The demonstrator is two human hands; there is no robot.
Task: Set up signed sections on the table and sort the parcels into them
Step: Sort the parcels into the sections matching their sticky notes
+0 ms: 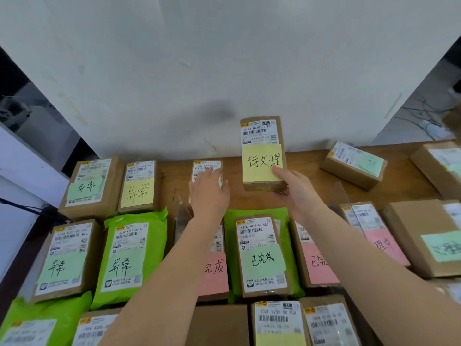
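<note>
Sorting step: right hand (294, 188) grasping brown cardboard parcel with yellow handwritten note (264, 153), raised upper centre above wooden bench (311, 176); left hand (208, 193) flat, released, on small labelled brown parcel (206, 168). Next, probably: placement in matching section

A white wall (224, 58) is seen behind the wooden table, scuffed, with a dark grey smudge (217, 113) low on it. At the far left, a dark opening (15, 78) is bounded by pale panels (22, 156); black cables (22, 207) are run across below it. At the upper right, a grey floor area (429, 106) is visible past the wall's edge, with thin dark wires (424, 118) strewn over it. Detail there is blurred.
</note>
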